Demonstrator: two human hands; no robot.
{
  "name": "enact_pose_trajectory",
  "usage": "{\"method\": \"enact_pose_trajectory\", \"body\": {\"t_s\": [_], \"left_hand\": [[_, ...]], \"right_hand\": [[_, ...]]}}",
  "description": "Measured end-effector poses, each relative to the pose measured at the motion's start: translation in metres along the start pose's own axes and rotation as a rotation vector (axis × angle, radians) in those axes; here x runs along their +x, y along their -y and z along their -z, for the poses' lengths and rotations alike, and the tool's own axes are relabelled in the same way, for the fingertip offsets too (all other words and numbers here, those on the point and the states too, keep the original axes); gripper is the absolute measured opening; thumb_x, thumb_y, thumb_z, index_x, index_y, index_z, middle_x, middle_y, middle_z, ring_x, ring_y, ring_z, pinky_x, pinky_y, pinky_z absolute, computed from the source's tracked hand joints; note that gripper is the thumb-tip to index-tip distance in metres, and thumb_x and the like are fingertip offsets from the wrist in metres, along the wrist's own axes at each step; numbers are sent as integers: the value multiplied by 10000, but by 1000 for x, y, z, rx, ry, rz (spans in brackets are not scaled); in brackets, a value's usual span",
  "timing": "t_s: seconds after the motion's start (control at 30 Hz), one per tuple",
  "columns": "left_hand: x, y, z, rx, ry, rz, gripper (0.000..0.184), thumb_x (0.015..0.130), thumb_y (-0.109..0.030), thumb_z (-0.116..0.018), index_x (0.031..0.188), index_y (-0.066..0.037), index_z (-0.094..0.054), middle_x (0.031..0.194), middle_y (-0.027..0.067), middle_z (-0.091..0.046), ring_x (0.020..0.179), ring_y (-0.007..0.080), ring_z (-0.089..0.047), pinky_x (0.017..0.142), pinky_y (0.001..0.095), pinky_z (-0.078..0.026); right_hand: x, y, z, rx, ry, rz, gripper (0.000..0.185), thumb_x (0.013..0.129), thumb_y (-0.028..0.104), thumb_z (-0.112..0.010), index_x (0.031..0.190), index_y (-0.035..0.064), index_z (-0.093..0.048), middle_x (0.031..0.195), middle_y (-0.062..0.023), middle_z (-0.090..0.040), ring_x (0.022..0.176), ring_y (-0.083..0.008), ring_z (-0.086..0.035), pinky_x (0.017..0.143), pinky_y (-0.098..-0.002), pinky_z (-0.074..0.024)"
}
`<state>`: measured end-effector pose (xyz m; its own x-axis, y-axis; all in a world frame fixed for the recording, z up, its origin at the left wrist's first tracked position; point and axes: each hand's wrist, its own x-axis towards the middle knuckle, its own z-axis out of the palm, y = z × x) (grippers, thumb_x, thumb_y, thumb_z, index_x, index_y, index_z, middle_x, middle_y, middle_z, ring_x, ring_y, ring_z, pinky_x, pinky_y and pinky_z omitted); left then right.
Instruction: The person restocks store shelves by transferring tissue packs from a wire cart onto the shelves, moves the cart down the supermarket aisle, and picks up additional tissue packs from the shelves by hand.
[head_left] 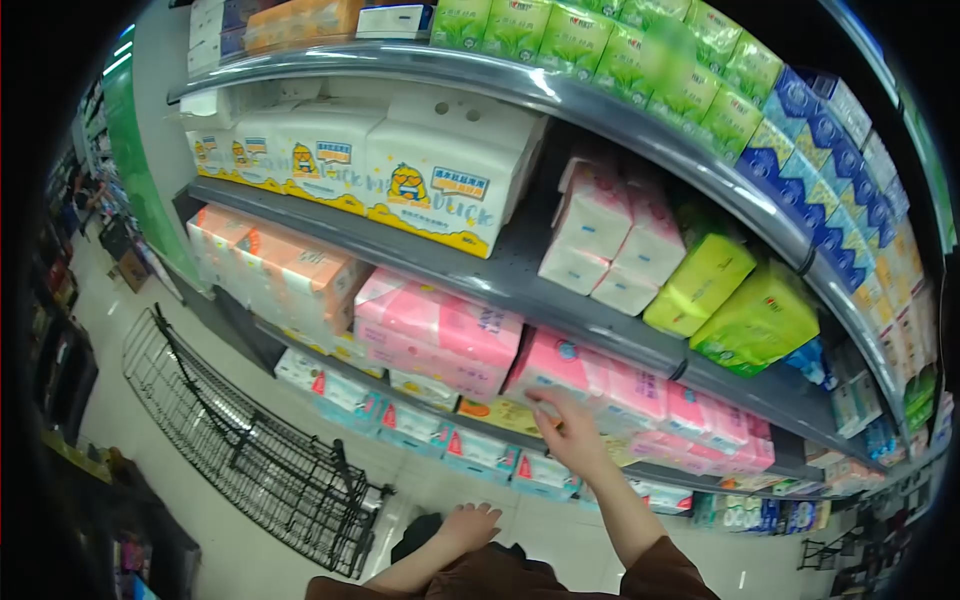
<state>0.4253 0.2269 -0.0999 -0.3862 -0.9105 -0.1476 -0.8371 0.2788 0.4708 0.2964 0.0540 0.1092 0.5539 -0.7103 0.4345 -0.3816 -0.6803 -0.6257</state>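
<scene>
My right hand [568,430] reaches to the lower shelf, its fingers apart at the front bottom edge of a pink tissue pack [560,368]. Another large pink pack [438,330] stands just to the left of it, with a dark gap between the two. Low in front of my body is my left hand [472,525], its fingers spread and nothing in it. White packs with a yellow cartoon print [430,185] line the shelf above, beside pink-and-white packs [600,225] and green packs [755,320].
A black wire rack [250,450] stands on the floor at the left. The curved metal shelf edge [560,90] runs above, under small green packs [580,40]. Orange packs [285,265] fill the lower shelf's left end. A person [88,195] is far off at the left.
</scene>
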Motion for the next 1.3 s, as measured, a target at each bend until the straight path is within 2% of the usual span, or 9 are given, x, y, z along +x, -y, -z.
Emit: {"method": "enact_pose_trajectory", "body": {"t_s": [0.1, 0.23, 0.4, 0.6, 0.8, 0.93, 1.03, 1.17, 1.3], "left_hand": [[10, 19, 8, -263, 148, -170, 417, 941, -357, -533, 1281, -117, -543, 1198, 158, -612, 1032, 354, -634, 903, 467, -509], [11, 53, 17, -236, 254, -205, 409, 944, -349, -531, 1272, -107, -554, 1213, 133, -617, 1042, 350, -629, 911, 460, -507], [-22, 68, 64, -301, 24, -146, 362, 958, -308, -535, 1247, -93, -571, 1217, 141, -610, 1096, 354, -598, 942, 435, -487], [-56, 89, 89, -652, -122, -69, 341, 964, -253, -551, 1260, -85, -573, 1192, 165, -615, 1095, 361, -595, 924, 424, -486], [-69, 92, 97, -1045, -88, 60, 294, 998, -193, -516, 1255, -62, -578, 1095, 105, -651, 1002, 185, -632, 873, 298, -485], [-59, 98, 104, -1519, -230, -17, 312, 1028, -193, -466, 1257, 0, -553, 1263, 85, -598, 1129, 186, -587, 976, 311, -453], [-58, 95, 116, -1793, -236, -3, 318, 1030, -213, -470, 1268, -14, -544, 1291, 104, -578, 1152, 193, -577, 986, 326, -460], [-56, 80, 149, -2198, -150, -252, 513, 998, -388, -504, 1363, -33, -437, 1399, 155, -483, 1226, 277, -527, 1042, 442, -424], [-53, 59, 174, -2519, -192, -249, 761, 907, -529, -581, 1445, -65, -307, 1439, 165, -426, 1284, 318, -473, 1093, 507, -373]], "right_hand": [[56, 19, 45, -313, -182, 282, 328, 819, 15, -666, 1143, 30, -617, 1079, -155, -645, 1041, -338, -612, 899, -404, -496], [106, 23, 64, -655, -270, 328, 384, 785, 11, -680, 1160, 34, -600, 1276, -179, -535, 1191, -380, -512, 1004, -460, -434], [150, 22, 65, -1044, -233, 349, 381, 767, 147, -699, 1122, 62, -590, 1398, -188, -434, 1303, -406, -407, 1117, -605, -254], [191, 13, 69, -1160, -341, 361, 385, 735, 248, -710, 1043, 68, -566, 1412, -202, -410, 1345, -394, -353, 1109, -668, -186], [213, 19, 82, -1049, -273, 241, 572, 647, 117, -782, 1137, 20, -503, 1338, -195, -474, 1251, -397, -446, 1104, -513, -303], [188, 42, 76, -933, -369, 235, 811, 586, 67, -803, 1308, 19, -437, 1264, -206, -536, 1202, -412, -494, 1060, -492, -363], [131, 65, 49, -869, -491, 574, 754, 620, 101, -818, 1291, 26, -481, 1262, -211, -553, 1169, -437, -521, 1009, -518, -391], [42, 85, -4, -714, -83, 708, 517, 759, 245, -777, 1165, 20, -549, 1183, -193, -597, 1104, -408, -593, 912, -523, -503], [9, 97, -55, -484, 363, 963, 300, 765, 271, -705, 1036, 167, -633, 1344, -131, -522, 1238, -335, -529, 1062, -495, -428]]}}
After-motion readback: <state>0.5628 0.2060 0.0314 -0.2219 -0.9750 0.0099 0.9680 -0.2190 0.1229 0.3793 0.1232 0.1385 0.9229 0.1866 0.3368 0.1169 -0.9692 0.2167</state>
